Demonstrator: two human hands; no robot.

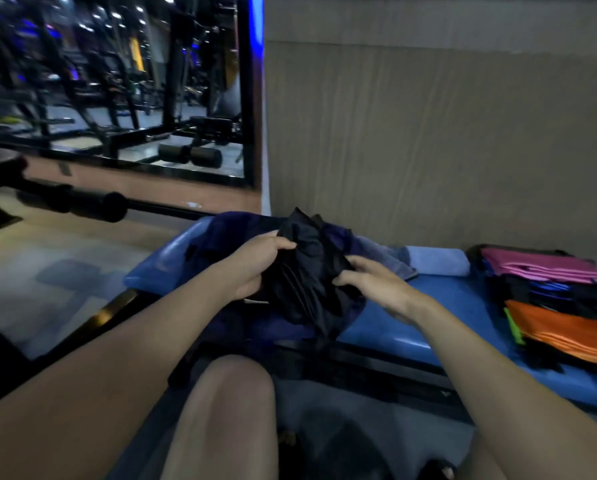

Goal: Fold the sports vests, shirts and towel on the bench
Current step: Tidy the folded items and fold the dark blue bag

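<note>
Over the blue padded table [394, 327], the left hand [255, 265] grips the upper left of a crumpled black fabric garment [307, 271] while the right hand [376, 285] pinches its right edge, holding it bunched between them just above a dark navy pile of clothes [228, 237]. Well to the right of the right hand lie folded orange [567, 330], black and pink garments [539, 268]; just beyond the hands a rolled pale blue towel [439, 261] rests against the wall.
</note>
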